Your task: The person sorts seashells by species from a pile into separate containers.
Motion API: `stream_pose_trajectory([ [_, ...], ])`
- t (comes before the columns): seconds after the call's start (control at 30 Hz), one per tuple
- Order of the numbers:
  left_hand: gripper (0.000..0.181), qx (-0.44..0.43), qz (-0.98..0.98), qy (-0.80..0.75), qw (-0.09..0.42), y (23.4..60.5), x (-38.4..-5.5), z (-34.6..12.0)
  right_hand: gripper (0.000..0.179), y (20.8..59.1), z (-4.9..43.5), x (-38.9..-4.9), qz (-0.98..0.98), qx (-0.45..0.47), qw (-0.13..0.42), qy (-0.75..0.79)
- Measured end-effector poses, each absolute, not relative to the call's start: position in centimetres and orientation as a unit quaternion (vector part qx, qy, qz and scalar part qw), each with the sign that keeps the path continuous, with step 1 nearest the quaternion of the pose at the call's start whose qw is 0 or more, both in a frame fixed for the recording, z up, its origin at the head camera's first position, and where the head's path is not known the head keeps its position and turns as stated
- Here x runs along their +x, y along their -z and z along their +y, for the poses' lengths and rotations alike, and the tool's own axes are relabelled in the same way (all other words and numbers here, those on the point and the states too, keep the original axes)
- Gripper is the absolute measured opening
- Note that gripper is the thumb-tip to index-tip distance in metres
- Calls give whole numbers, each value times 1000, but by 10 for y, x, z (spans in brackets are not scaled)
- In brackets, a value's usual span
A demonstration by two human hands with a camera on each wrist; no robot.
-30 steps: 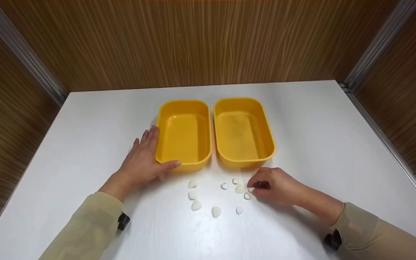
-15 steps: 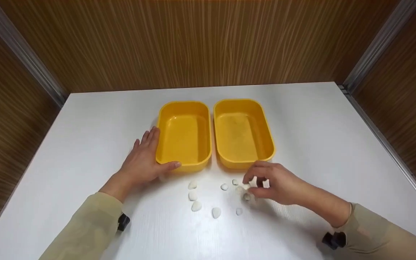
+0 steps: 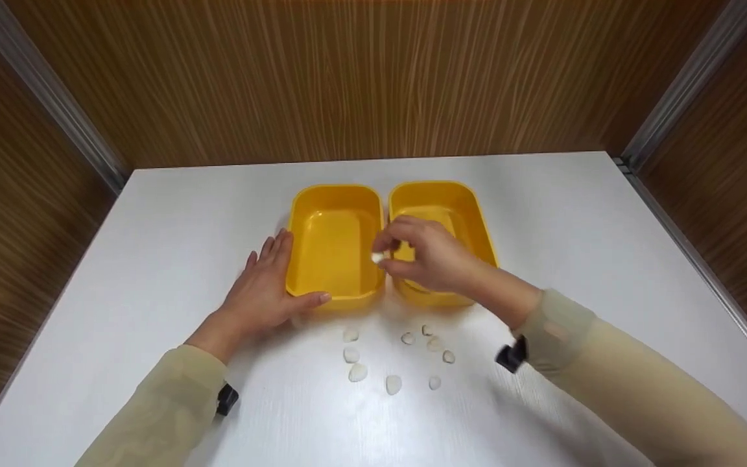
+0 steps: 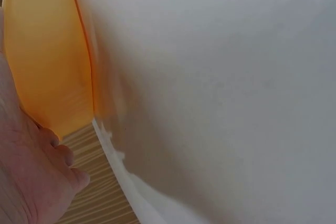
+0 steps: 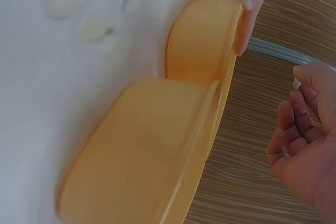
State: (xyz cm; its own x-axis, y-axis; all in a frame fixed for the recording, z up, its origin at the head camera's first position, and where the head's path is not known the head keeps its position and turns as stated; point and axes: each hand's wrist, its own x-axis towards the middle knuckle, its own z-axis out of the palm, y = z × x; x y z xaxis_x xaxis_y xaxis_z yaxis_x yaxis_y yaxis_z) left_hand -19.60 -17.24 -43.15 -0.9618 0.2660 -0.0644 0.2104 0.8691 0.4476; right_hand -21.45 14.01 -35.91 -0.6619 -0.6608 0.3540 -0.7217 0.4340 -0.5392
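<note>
Between thumb and forefinger my right hand [image 3: 428, 253] pinches a small white seashell [image 3: 378, 257]. That hand is over the right yellow tub [image 3: 487, 240], and the shell overlaps the facing rims of the two tubs in the head view. In the right wrist view the shell [image 5: 296, 83] shows only as a pale tip at the fingertips. My left hand [image 3: 260, 288] rests against the left yellow tub [image 3: 338, 298], fingers straight along its left side and thumb across the near rim. The left tub's inside shows no shells; the right one's is partly hidden by my right hand.
Several white shells lie on the white table [image 3: 283, 415] in front of the tubs, among them a larger one [image 3: 393, 384] nearest me and a small one [image 3: 449, 357] at the right. Wood-grain panels [image 3: 373, 78] stand behind and at both sides.
My right hand has lifted a shell from the right-hand group on the table and carried it up and leftward over the tubs. The left hand keeps its place on the left tub.
</note>
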Motion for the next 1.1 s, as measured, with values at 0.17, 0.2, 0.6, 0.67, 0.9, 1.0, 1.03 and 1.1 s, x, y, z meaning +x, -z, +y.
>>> stream_pose_trajectory([
  [0.17,128,130,964,-225,53,433,-195,-171,17,364,108,-236,-866,362,-4,-346],
  [0.2,128,132,964,-225,51,433,-196,-171,17,366,104,-240,-870,353,-14,-344],
  [0.6,126,131,965,-222,58,431,-195,-173,21,383,73,-265,-893,299,-64,-330],
  [0.67,127,131,964,-222,58,431,-195,-172,22,384,73,-268,-894,293,-66,-333],
  [0.9,127,128,964,-226,55,433,-196,-172,26,378,79,-267,-890,286,-59,-350],
  [1.0,128,127,964,-226,55,433,-196,-172,24,370,88,-261,-886,289,-48,-359],
  [1.03,128,126,964,-226,55,434,-196,-172,23,367,91,-258,-885,289,-46,-363],
  [1.1,130,128,965,-224,52,434,-196,-173,21,361,100,-253,-881,294,-36,-370],
])
